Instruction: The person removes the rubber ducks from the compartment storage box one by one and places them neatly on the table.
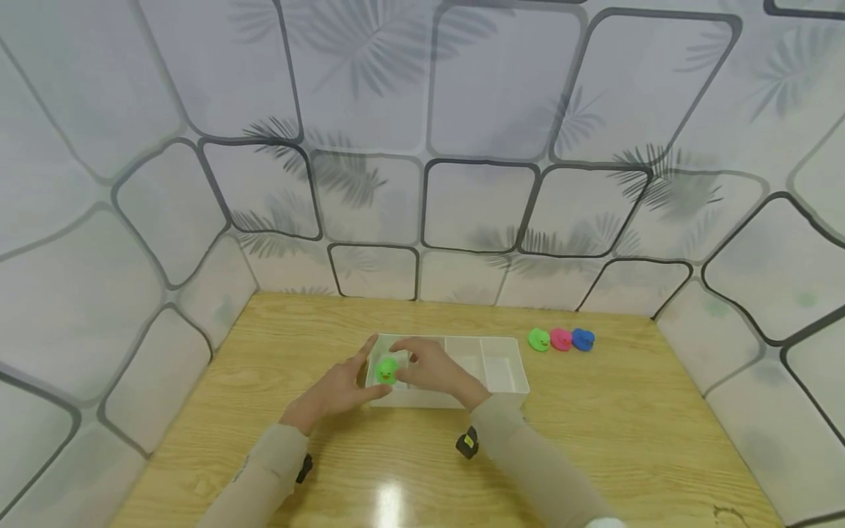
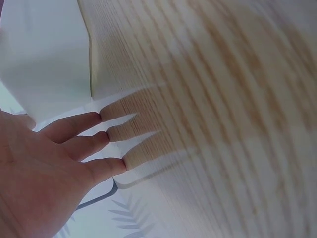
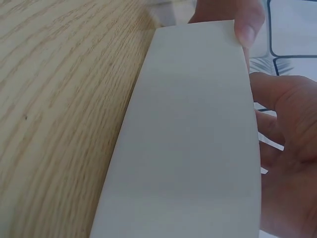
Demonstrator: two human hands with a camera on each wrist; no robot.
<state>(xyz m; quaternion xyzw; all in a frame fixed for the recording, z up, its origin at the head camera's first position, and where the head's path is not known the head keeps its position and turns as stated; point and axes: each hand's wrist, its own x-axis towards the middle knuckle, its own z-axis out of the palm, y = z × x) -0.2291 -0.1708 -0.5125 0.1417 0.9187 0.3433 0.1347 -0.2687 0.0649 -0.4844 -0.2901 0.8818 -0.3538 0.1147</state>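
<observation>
A light green rubber duck (image 1: 386,371) sits in the leftmost compartment of a white divided tray (image 1: 422,399). My right hand (image 1: 432,367) reaches over the tray's near wall, its thumb tip right beside the duck and its bent fingers apart above it; whether the thumb touches the duck, I cannot tell. At the tray's left end, my left hand (image 1: 335,389) spreads its thumb along the near corner and its index finger toward the far corner. In the left wrist view, the other fingers (image 2: 81,147) are straight, with tips at the wooden tabletop.
Right of the tray, a green duck (image 1: 538,339), a pink duck (image 1: 561,339) and a blue duck (image 1: 583,339) stand in a row on the wooden table (image 1: 594,440). Patterned walls (image 1: 482,205) enclose the table at the back and sides.
</observation>
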